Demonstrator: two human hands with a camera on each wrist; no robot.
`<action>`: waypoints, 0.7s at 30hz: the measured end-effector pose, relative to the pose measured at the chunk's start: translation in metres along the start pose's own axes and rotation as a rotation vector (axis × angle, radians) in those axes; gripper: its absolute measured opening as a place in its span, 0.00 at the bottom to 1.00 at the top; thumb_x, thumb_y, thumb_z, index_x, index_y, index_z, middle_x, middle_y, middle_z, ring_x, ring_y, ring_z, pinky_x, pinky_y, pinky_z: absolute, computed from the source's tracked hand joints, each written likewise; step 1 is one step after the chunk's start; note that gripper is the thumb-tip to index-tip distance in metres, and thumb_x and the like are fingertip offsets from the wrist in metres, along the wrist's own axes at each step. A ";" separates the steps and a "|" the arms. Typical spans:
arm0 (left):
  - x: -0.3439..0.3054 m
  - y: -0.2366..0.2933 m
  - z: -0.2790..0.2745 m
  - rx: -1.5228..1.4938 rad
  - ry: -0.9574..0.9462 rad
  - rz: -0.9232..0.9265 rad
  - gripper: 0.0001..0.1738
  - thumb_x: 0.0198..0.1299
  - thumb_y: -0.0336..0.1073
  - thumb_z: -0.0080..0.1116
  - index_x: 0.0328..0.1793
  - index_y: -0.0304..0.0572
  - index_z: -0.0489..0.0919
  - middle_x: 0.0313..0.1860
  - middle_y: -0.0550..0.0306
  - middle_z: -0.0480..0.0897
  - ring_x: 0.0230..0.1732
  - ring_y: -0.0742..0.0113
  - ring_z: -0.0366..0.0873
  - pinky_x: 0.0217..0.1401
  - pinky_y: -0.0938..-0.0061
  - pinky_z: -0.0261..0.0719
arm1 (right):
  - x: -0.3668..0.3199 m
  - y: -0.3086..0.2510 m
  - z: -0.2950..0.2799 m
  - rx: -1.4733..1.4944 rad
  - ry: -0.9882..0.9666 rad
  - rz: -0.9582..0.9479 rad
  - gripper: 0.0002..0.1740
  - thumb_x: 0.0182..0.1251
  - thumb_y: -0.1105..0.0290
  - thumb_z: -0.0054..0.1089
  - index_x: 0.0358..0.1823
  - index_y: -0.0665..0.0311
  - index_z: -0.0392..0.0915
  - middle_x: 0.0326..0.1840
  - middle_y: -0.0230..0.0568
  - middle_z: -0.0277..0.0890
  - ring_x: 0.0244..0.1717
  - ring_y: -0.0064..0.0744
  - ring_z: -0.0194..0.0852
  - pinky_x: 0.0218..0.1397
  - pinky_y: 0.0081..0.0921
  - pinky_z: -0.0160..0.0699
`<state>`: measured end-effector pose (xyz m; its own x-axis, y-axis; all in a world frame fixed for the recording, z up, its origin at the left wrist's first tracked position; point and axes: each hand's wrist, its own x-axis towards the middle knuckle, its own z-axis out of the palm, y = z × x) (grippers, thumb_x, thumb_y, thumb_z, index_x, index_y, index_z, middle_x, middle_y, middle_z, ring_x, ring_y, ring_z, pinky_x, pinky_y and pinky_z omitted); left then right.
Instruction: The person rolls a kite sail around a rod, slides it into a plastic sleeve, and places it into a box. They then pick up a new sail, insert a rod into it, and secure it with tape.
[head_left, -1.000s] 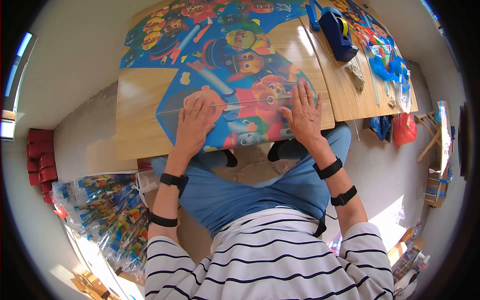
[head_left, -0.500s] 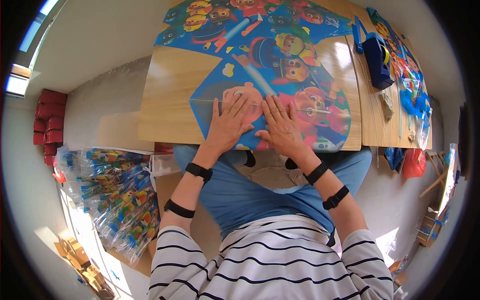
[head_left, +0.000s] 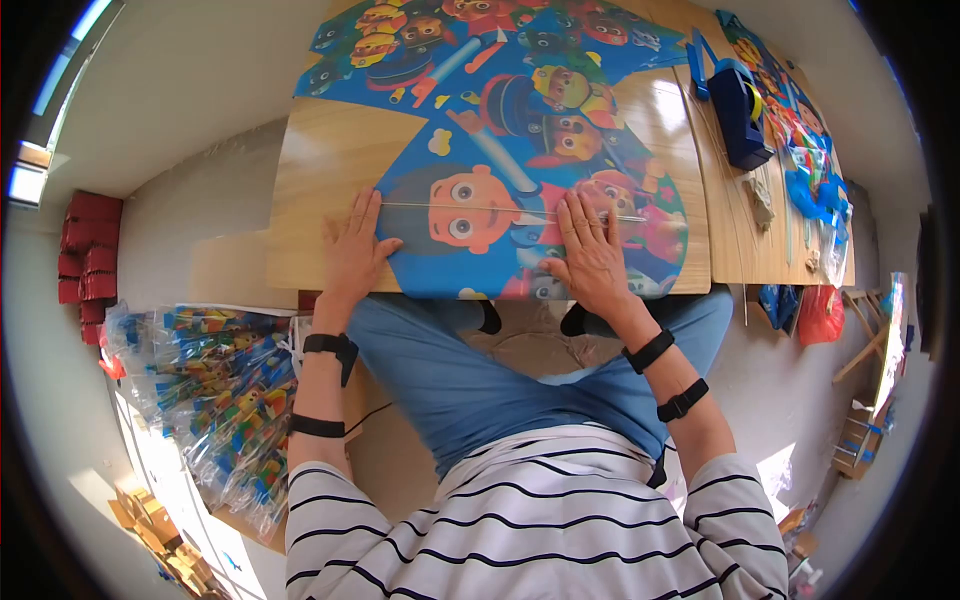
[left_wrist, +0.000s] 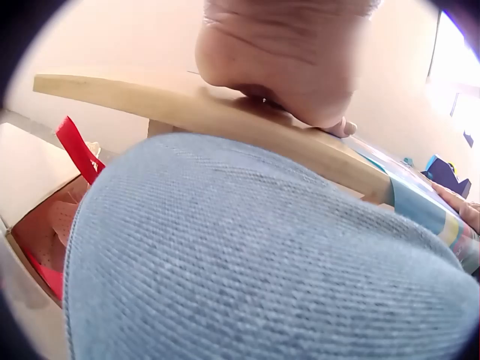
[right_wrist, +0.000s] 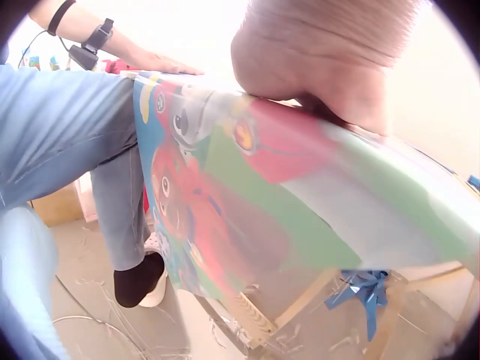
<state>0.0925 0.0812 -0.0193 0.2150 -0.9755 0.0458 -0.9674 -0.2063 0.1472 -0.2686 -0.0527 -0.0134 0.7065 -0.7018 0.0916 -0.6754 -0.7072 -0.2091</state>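
Note:
A blue sheet (head_left: 410, 268) printed with a cartoon boy and dogs lies on the wooden table, its near part hanging over the edge in the right wrist view. Across it runs a thin pale rod (head_left: 455, 206). My left hand (head_left: 352, 250) rests at the sheet's left corner, fingers straight over the rod's left end, thumb pointing right. On the right, my right hand (head_left: 594, 255) presses flat on the printed sheet, its straight fingertips over the rod. Both wrist views show the heels of the hands at the tabletop; the palms are hidden.
A dark blue tape dispenser (head_left: 738, 118) with yellow tape stands at the back right. Blue ribbon (head_left: 812, 198) and thin rods lie on the right-hand tabletop. A red bag (head_left: 820, 315) hangs below. Plastic-wrapped printed pieces (head_left: 215, 400) sit at the lower left.
Half a second ago both hands lay close together mid-sheet; they have since slid apart along the rod, the left out to the left corner, the right rightward. The head view has shifted.

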 end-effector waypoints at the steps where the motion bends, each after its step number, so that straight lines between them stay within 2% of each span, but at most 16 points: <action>1: 0.000 0.000 0.000 0.007 0.004 0.000 0.45 0.70 0.57 0.55 0.87 0.51 0.53 0.88 0.63 0.52 0.87 0.60 0.49 0.84 0.33 0.37 | -0.004 0.006 -0.001 0.000 0.017 0.025 0.52 0.70 0.39 0.56 0.84 0.67 0.51 0.89 0.48 0.42 0.90 0.46 0.33 0.86 0.62 0.31; 9: 0.001 0.001 0.000 0.021 -0.004 0.002 0.44 0.71 0.55 0.56 0.87 0.51 0.54 0.88 0.62 0.53 0.87 0.59 0.48 0.83 0.31 0.38 | -0.056 0.080 -0.007 -0.123 0.051 0.288 0.52 0.73 0.38 0.52 0.84 0.68 0.48 0.90 0.50 0.39 0.90 0.50 0.32 0.85 0.65 0.32; 10: 0.001 0.003 -0.002 0.022 -0.015 -0.010 0.43 0.71 0.55 0.56 0.87 0.51 0.55 0.88 0.61 0.53 0.87 0.58 0.48 0.83 0.30 0.38 | -0.060 0.089 -0.007 -0.158 0.077 0.322 0.50 0.74 0.38 0.51 0.83 0.68 0.51 0.89 0.52 0.42 0.89 0.52 0.35 0.84 0.65 0.33; 13: 0.002 0.003 -0.008 0.019 -0.042 -0.044 0.43 0.71 0.54 0.56 0.87 0.51 0.55 0.88 0.61 0.54 0.87 0.57 0.48 0.83 0.30 0.39 | -0.063 0.111 -0.018 -0.223 -0.006 0.538 0.50 0.74 0.37 0.50 0.82 0.70 0.55 0.88 0.53 0.46 0.89 0.53 0.36 0.84 0.67 0.32; 14: 0.002 0.005 -0.008 0.016 -0.053 -0.050 0.43 0.71 0.54 0.56 0.87 0.51 0.56 0.88 0.60 0.54 0.88 0.56 0.48 0.83 0.30 0.39 | -0.062 0.111 -0.019 -0.266 0.068 0.503 0.44 0.75 0.41 0.51 0.79 0.67 0.61 0.85 0.54 0.54 0.86 0.56 0.44 0.84 0.63 0.38; 17: 0.001 0.028 -0.013 -0.027 0.218 0.014 0.33 0.67 0.45 0.61 0.78 0.47 0.70 0.79 0.54 0.70 0.81 0.51 0.62 0.80 0.40 0.55 | -0.028 0.069 -0.045 -0.029 0.182 0.156 0.35 0.75 0.52 0.58 0.77 0.60 0.66 0.79 0.54 0.64 0.79 0.58 0.57 0.80 0.55 0.55; 18: 0.005 0.035 -0.011 -0.139 0.216 0.060 0.28 0.65 0.42 0.62 0.71 0.46 0.75 0.72 0.53 0.74 0.74 0.50 0.67 0.75 0.44 0.61 | -0.011 0.040 -0.055 0.073 0.320 -0.002 0.26 0.69 0.66 0.63 0.68 0.57 0.76 0.67 0.51 0.74 0.65 0.56 0.72 0.66 0.46 0.74; 20: 0.017 0.048 -0.006 -0.365 0.217 0.145 0.17 0.61 0.35 0.64 0.56 0.43 0.83 0.57 0.51 0.84 0.62 0.47 0.77 0.65 0.53 0.73 | 0.023 0.011 -0.030 0.384 0.300 -0.053 0.17 0.62 0.73 0.65 0.54 0.61 0.83 0.53 0.50 0.79 0.51 0.53 0.79 0.52 0.45 0.79; 21: 0.024 0.059 -0.008 -0.408 0.211 0.161 0.13 0.60 0.33 0.64 0.51 0.41 0.82 0.51 0.51 0.83 0.57 0.47 0.77 0.61 0.55 0.74 | 0.040 -0.006 -0.026 0.481 0.230 -0.015 0.13 0.61 0.75 0.64 0.47 0.63 0.83 0.48 0.50 0.78 0.47 0.53 0.79 0.49 0.46 0.79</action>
<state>0.0418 0.0466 -0.0016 0.1301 -0.9472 0.2930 -0.8683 0.0339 0.4949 -0.2417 -0.0784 0.0166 0.6143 -0.7307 0.2978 -0.4542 -0.6361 -0.6238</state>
